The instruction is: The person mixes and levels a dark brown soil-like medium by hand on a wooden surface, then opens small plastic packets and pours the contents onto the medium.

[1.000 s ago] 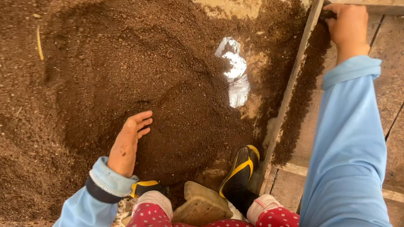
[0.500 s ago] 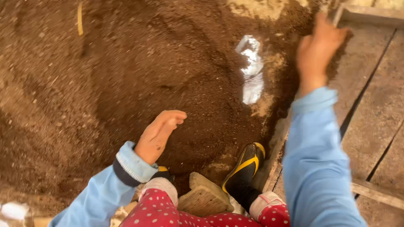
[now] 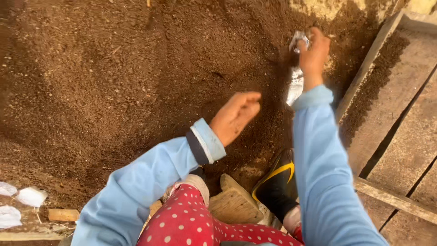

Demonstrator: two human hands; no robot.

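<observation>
My right hand [image 3: 313, 49] is out over the far edge of the soil [image 3: 114, 91], fingers curled shut around the top of the bag [image 3: 297, 77] — a crumpled white plastic thing, part sunk in the dirt, its lower end trailing toward my sleeve. My left hand [image 3: 234, 117] hovers above the hollow in the soil, palm loosely open, fingers together and a little bent, holding nothing and touching nothing that I can see.

The bag lies at the right side of the heap, close by the slanting plank [image 3: 364, 64] that borders it, with bare boards [image 3: 400, 136] beyond. Nearer me sit a wood block [image 3: 234, 205] and my black-and-yellow shoe [image 3: 275, 187], right at the foot of the soil.

As I judge it, I'm at the gripping step: the right hand has the bag, but the bag is not yet free of the dirt. Getting it clear would call for a steady pull up and away from the plank, since thin plastic half buried may tear or spill. The left hand is well placed to brush soil off or to catch the loose lower end — it is near, though not beside it.
</observation>
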